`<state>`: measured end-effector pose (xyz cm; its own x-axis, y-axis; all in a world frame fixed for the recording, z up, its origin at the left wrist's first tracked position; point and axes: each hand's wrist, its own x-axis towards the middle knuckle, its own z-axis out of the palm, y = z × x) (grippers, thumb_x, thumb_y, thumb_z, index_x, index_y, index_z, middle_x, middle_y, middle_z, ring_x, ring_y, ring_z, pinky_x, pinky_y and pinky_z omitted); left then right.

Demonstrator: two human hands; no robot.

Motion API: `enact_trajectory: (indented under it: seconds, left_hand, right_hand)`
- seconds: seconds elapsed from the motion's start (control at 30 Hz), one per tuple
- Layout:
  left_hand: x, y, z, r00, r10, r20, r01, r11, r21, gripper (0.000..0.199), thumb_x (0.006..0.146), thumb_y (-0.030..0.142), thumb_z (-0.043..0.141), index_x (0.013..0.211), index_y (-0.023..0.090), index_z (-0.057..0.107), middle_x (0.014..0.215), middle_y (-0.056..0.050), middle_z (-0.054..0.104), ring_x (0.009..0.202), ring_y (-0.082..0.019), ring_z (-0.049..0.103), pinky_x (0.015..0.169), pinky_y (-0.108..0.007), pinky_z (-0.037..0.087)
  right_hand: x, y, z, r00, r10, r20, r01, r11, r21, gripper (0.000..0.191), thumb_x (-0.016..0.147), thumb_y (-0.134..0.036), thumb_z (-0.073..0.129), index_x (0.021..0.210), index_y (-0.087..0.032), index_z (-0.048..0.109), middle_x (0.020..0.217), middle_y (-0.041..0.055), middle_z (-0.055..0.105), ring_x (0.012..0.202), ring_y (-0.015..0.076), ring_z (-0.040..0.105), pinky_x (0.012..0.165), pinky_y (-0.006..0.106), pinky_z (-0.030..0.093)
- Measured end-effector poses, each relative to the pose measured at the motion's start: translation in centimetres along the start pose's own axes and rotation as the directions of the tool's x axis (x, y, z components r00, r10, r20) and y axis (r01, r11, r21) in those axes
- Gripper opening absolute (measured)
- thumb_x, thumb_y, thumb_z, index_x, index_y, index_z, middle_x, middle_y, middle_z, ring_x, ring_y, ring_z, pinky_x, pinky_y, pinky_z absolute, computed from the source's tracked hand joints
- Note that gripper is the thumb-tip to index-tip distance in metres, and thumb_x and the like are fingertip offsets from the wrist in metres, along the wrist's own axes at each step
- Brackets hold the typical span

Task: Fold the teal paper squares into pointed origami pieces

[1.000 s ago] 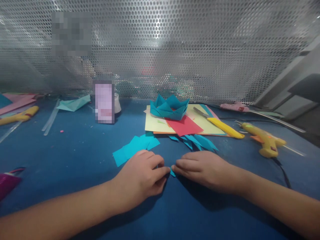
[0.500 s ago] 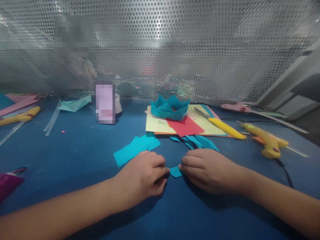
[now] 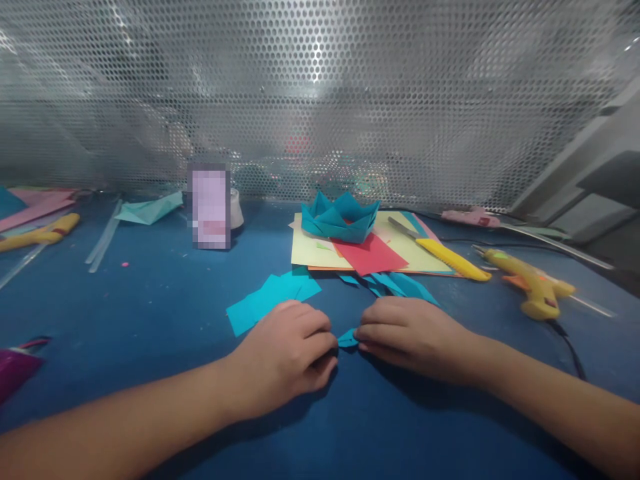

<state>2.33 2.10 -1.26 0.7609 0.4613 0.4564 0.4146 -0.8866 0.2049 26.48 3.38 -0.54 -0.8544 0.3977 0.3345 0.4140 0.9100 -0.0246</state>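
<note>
Between my hands, just above the blue tabletop [image 3: 320, 440], is a small folded piece of blue paper [image 3: 347, 339]. My left hand [image 3: 287, 353] pinches its left end, with the fingers curled together. At its right end, the fingertips of my right hand [image 3: 407, 337] press the paper closed. Parts of the paper are hidden by the fingers. Beyond my left hand lie flat blue paper pieces [image 3: 270, 300], partly overlapping. Narrow blue folded strips [image 3: 405, 287] lie past my right hand. Farther back, a blue folded-paper ring with pointed edges [image 3: 340, 220] rests on stacked paper.
The stack has a pale yellow sheet [image 3: 305, 250] and a red paper [image 3: 373, 253] on it. A yellow utility knife [image 3: 450, 257] lies across its right side. Rightward is a yellow glue gun [image 3: 537, 283] with its cord. A blurred-out upright phone-like object [image 3: 211, 207] stands before the perforated metal panel [image 3: 320, 100].
The small blue paper has gone from lying flatter to a narrower, tilted fold. My right fingertips have shifted slightly left over it; the left hand stays almost in place.
</note>
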Motion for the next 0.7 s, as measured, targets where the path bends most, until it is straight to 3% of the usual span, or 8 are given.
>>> enact_trajectory:
  seconds: [0.13,0.23,0.37,0.5,0.7]
  left_hand:
    - [0.2,0.14,-0.23,0.996,-0.084,0.02,0.085,0.995,-0.057,0.014,0.087,0.015,0.048,0.089,0.014,0.061,0.091,-0.007,0.063,0.085,-0.021,0.058,0.077,-0.037,0.046]
    - [0.27,0.16,-0.53,0.998,-0.029,0.063,0.036,0.994,-0.106,0.023,0.086,0.006,0.042,0.096,0.014,0.061,0.102,-0.008,0.064,0.092,-0.021,0.058,0.082,-0.038,0.047]
    - [0.25,-0.08,-0.69,0.99,0.089,0.107,-0.07,0.983,-0.169,0.032,0.083,0.001,0.04,0.104,0.012,0.061,0.111,-0.009,0.065,0.103,-0.022,0.058,0.091,-0.039,0.047]
    - [0.19,-0.47,-0.7,0.988,0.102,0.115,-0.074,0.971,-0.228,0.033,0.082,0.001,0.041,0.106,0.01,0.061,0.117,-0.011,0.064,0.113,-0.022,0.056,0.1,-0.038,0.044]
    - [0.23,-0.62,-0.95,0.985,0.083,0.148,-0.036,0.954,-0.297,0.035,0.079,-0.002,0.04,0.103,0.011,0.061,0.116,-0.01,0.065,0.112,-0.021,0.057,0.1,-0.036,0.043]
  right_hand:
    - [-0.24,0.23,-0.06,0.991,-0.136,0.016,0.137,0.99,-0.043,0.03,0.1,-0.017,0.032,0.107,-0.013,0.061,0.097,0.0079,0.068,0.085,0.0173,0.058,0.074,0.028,0.045]
    - [-0.22,0.21,-0.32,0.98,-0.197,0.014,0.197,0.98,-0.034,0.034,0.101,-0.016,0.026,0.109,-0.012,0.059,0.105,0.0083,0.068,0.092,0.0185,0.057,0.078,0.029,0.046]
    - [0.08,0.13,-0.4,0.989,-0.145,-0.035,0.145,0.989,0.01,0.029,0.1,-0.016,0.031,0.102,-0.015,0.06,0.098,0.0055,0.069,0.088,0.0173,0.057,0.079,0.028,0.045]
    - [0.28,-0.1,-0.12,0.995,-0.094,-0.016,0.095,0.989,0.109,0.025,0.099,-0.018,0.037,0.095,-0.018,0.061,0.092,0.0036,0.068,0.08,0.0159,0.056,0.075,0.027,0.044]
    - [0.15,-0.64,0.28,0.999,0.047,0.022,-0.051,0.956,0.287,0.015,0.094,-0.021,0.049,0.092,-0.018,0.064,0.088,0.0054,0.062,0.08,0.0147,0.055,0.071,0.026,0.043]
